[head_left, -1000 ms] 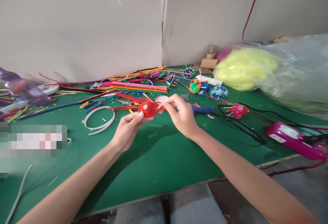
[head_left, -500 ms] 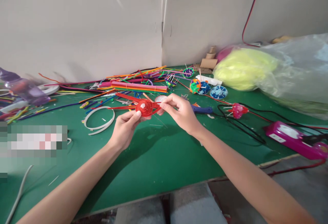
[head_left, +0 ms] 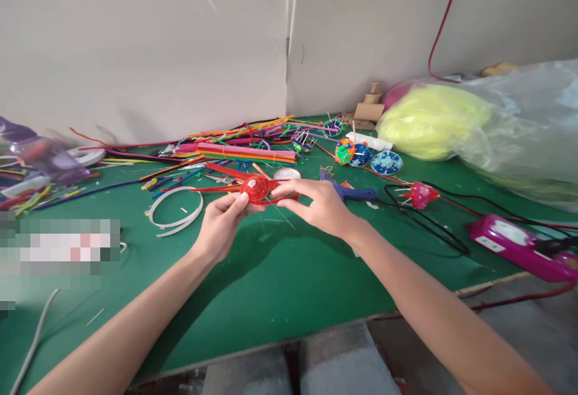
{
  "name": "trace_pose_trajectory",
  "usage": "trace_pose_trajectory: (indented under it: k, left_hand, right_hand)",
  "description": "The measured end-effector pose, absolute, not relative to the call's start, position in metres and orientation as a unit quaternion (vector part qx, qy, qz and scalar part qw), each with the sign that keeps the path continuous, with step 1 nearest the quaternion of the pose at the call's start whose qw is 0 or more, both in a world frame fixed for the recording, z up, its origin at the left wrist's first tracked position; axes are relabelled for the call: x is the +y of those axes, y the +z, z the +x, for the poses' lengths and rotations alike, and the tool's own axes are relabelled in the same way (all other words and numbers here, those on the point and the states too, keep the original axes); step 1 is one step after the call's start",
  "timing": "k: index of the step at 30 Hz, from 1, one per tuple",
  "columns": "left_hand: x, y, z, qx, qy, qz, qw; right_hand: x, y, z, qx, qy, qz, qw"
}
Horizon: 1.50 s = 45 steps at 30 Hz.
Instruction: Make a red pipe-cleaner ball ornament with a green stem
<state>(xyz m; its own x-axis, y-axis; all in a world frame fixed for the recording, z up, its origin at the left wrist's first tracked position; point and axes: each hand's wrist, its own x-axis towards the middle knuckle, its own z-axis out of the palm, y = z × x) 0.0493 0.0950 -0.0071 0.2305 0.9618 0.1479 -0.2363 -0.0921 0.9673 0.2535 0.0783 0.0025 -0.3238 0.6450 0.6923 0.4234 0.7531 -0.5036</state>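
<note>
My left hand (head_left: 220, 226) pinches a small round red pipe-cleaner piece (head_left: 254, 188) above the table, thumb on its near edge. The piece is coiled like a dome with a pale spot on top, and red pipe-cleaner ends stick out to the right. My right hand (head_left: 316, 202) is at those ends, index finger and thumb apart around them, fingertips close to the coil. Behind the coil lie more red pipe cleaners (head_left: 221, 170). A small round dish (head_left: 288, 174) stands just beyond my right fingers. Next to my right wrist lies a blue glue gun (head_left: 356, 193).
Bundled coloured pipe cleaners (head_left: 246, 153) lie along the back. A white strip ring (head_left: 174, 226) is at left, with a purple bottle (head_left: 45, 151) behind. Small decorated domes (head_left: 386, 162), a red one (head_left: 423, 195), cables, a magenta power strip (head_left: 519, 244) and a plastic bag (head_left: 519, 124) fill the right.
My right hand has loosened its pinch on the red ends and slid left towards the coil, its finger and thumb now spread. My left hand stays on the piece.
</note>
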Motion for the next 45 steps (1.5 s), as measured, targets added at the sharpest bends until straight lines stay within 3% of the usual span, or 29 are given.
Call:
trace_pose_trajectory:
  k: [6,12,18,23,27,32,35,39,45]
  left_hand:
    - [0.098,-0.004,0.045,0.352,0.503,0.531,0.584]
    - [0.104,-0.005,0.039,0.33,0.452,0.587,0.585]
    - [0.103,-0.005,0.037,0.314,0.412,0.615,0.594]
    - [0.102,-0.004,0.037,0.323,0.416,0.62,0.581]
    - [0.102,-0.004,0.04,0.371,0.443,0.661,0.479]
    - [0.099,-0.006,0.046,0.416,0.568,0.641,0.306]
    - [0.093,-0.007,0.047,0.433,0.569,0.645,0.269]
    - [0.082,-0.002,0.05,0.443,0.504,0.659,0.34]
    - [0.076,-0.001,0.06,0.354,0.475,0.534,0.603]
  right_hand:
    - [0.081,-0.001,0.256,-0.817,0.048,-0.329,0.47]
    - [0.079,0.003,0.254,-0.787,0.12,-0.352,0.493]
    - [0.08,0.011,0.256,-0.79,0.058,-0.341,0.506]
    - [0.08,0.011,0.255,-0.775,0.172,-0.354,0.494]
    - [0.08,0.008,0.254,-0.754,0.211,-0.369,0.501]
    - [0.079,0.003,0.25,-0.747,0.115,-0.381,0.532]
    - [0.078,-0.001,0.246,-0.739,0.092,-0.376,0.551]
    - [0.075,-0.004,0.241,-0.729,0.064,-0.367,0.575]
    - [0.075,-0.014,0.235,-0.767,0.049,-0.354,0.532]
